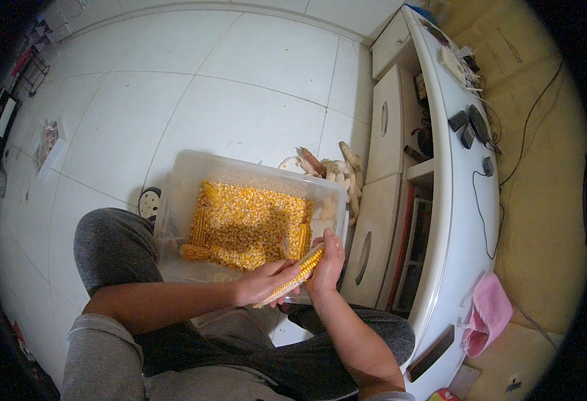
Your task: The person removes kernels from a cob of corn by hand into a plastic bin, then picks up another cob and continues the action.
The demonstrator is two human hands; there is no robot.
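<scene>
A partly shelled yellow corn cob lies slantwise between my two hands, over the near right edge of a clear plastic bin. My left hand grips its lower end, where bare whitish cob shows. My right hand is closed around its upper end, thumb up. Loose corn kernels fill much of the bin. Whole cobs stand along the sides of the kernels, and a short orange cob lies at the near left corner.
Stripped corn cobs are heaped on the tiled floor beyond the bin's far right corner. A white cabinet runs along the right, with a phone, a pink cloth and cables on top. A white box stands at left.
</scene>
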